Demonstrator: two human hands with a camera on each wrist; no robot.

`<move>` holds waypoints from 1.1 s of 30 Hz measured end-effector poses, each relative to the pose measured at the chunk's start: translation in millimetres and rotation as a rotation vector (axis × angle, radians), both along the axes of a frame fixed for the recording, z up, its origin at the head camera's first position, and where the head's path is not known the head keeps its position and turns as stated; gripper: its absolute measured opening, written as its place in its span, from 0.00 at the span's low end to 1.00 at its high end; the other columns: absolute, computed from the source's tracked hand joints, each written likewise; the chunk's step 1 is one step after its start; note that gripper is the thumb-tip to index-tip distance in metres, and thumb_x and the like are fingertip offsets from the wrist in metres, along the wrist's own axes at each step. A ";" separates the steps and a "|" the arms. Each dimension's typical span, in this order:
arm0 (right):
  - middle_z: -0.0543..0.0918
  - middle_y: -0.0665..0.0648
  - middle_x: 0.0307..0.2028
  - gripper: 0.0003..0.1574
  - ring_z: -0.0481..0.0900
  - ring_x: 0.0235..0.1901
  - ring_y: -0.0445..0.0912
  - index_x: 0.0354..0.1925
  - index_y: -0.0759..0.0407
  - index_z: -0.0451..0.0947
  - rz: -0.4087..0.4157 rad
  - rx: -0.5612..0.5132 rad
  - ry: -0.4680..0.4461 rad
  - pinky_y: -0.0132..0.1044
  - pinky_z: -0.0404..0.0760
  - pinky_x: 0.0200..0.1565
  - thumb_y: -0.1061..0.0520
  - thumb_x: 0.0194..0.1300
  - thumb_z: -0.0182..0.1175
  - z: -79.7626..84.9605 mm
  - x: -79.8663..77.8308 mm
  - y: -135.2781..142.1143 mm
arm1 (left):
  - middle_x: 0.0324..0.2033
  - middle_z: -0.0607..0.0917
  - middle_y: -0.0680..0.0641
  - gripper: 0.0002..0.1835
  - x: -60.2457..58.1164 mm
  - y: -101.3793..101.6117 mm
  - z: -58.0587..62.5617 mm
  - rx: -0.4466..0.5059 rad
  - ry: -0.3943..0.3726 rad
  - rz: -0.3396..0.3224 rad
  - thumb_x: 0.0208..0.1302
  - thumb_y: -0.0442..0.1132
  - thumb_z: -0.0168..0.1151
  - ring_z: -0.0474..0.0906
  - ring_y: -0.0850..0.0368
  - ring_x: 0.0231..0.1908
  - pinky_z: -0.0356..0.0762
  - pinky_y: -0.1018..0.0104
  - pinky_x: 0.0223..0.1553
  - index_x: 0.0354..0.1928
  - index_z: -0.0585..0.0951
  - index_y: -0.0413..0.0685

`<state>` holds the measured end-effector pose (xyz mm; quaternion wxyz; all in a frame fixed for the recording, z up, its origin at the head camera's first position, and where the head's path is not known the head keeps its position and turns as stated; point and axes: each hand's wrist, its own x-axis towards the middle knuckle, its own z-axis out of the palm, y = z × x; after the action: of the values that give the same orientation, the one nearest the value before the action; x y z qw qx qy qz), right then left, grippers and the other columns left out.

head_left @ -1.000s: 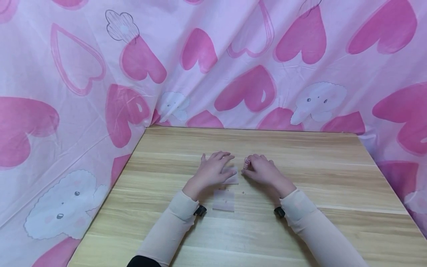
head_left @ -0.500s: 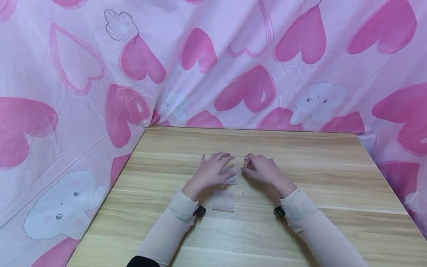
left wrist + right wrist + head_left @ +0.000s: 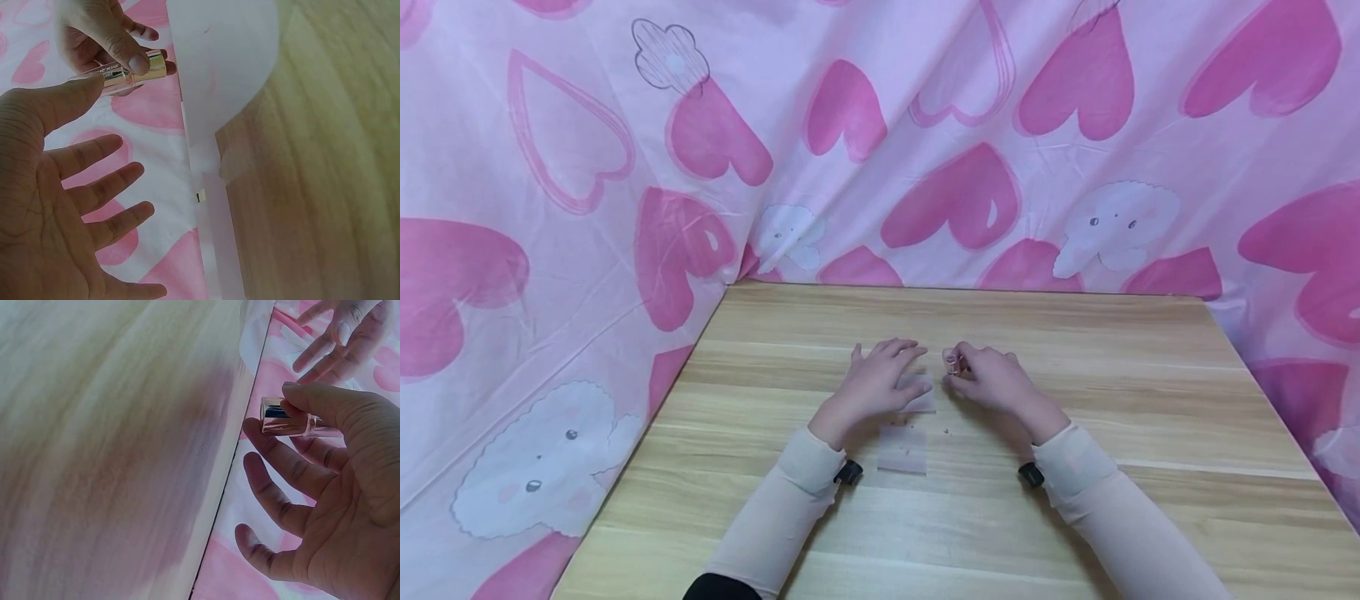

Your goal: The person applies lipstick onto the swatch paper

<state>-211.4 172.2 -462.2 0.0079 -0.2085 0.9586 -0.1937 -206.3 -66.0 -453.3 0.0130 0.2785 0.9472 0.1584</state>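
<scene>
In the head view my right hand (image 3: pixel 1000 387) pinches a small lipstick tube (image 3: pixel 952 363) just above the table. The right wrist view shows the shiny gold end of the tube (image 3: pixel 281 425) between thumb and index finger, with the other fingers loosely bent away. My left hand (image 3: pixel 880 382) is spread out to its left, palm down over a pale pink paper square (image 3: pixel 919 400), holding nothing. In the left wrist view its thumb tip overlaps the clear end of the tube (image 3: pixel 119 79); whether they touch I cannot tell.
A second pale pink square (image 3: pixel 901 454) lies nearer on the wooden table (image 3: pixel 1060 533). Several tiny specks (image 3: pixel 946 432) are scattered around the squares. A pink heart-print curtain (image 3: pixel 951 196) hangs along the table's back and sides.
The lipstick tube tilts and turns slightly in my right fingers, and the right index finger shifts over its top. My left hand stays nearly still.
</scene>
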 end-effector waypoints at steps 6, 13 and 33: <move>0.88 0.49 0.36 0.15 0.86 0.39 0.50 0.45 0.49 0.78 0.019 -0.019 0.064 0.56 0.78 0.40 0.44 0.66 0.66 2.1 0.1 1.6 | 0.71 0.69 0.51 0.36 1.0 0.1 2.8 -0.007 0.022 -0.003 0.68 0.66 0.57 0.61 0.48 0.72 0.51 0.21 0.62 0.72 0.70 0.59; 0.85 0.46 0.30 0.14 0.83 0.32 0.45 0.46 0.47 0.80 0.041 -0.016 0.085 0.51 0.79 0.34 0.44 0.65 0.68 7.6 0.2 3.6 | 0.71 0.70 0.51 0.35 1.2 2.1 5.5 0.017 0.039 0.004 0.69 0.64 0.57 0.63 0.48 0.71 0.53 0.25 0.64 0.73 0.69 0.59; 0.87 0.41 0.33 0.15 0.83 0.32 0.42 0.49 0.43 0.84 0.094 -0.018 0.104 0.50 0.77 0.34 0.45 0.64 0.70 16.3 12.7 4.2 | 0.68 0.74 0.51 0.37 11.4 11.5 5.5 0.056 0.070 -0.010 0.70 0.63 0.57 0.70 0.50 0.67 0.58 0.35 0.67 0.75 0.65 0.57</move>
<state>-198.7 176.5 -445.8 -0.0346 -0.2632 0.9451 -0.1905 -194.9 -54.4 -447.9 -0.0270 0.2890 0.9408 0.1750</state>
